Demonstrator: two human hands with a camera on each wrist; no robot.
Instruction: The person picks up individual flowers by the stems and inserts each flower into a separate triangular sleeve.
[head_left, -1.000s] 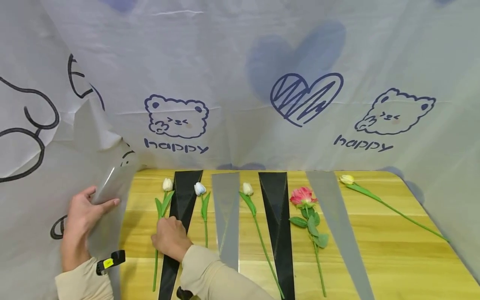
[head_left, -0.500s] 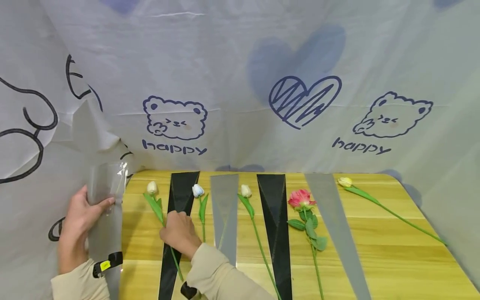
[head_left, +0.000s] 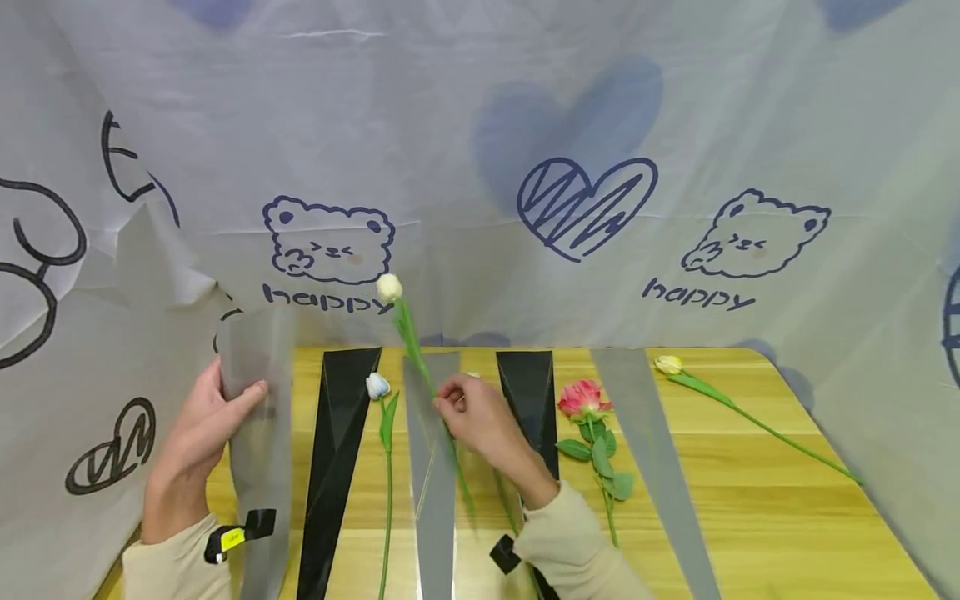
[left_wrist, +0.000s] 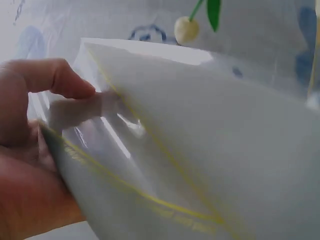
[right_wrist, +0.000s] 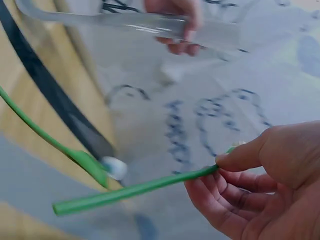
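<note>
A white tulip (head_left: 389,287) is raised off the table, bloom up and stem tilted. My right hand (head_left: 480,417) pinches its green stem; in the right wrist view the cut stem end (right_wrist: 65,206) sticks out past the thumb and fingers. At the left, my left hand (head_left: 202,433) holds a translucent grey flower sleeve (head_left: 262,475) between thumb and fingers. Its mouth gapes in the left wrist view, showing yellow-lined edges (left_wrist: 165,155). The tulip and the sleeve are apart. Another pale tulip lies mostly hidden behind my right hand and forearm.
On the wooden table (head_left: 787,533) lie a blue-white tulip (head_left: 378,385), a pink rose (head_left: 585,402) and a yellow tulip (head_left: 667,364). Black sleeves (head_left: 330,467) and grey sleeves (head_left: 660,467) lie between them. Printed cloth (head_left: 465,250) hangs behind and at both sides.
My right hand has lifted the white tulip from the table's left side and carried it right and up. The left hand has moved slightly right with the sleeve.
</note>
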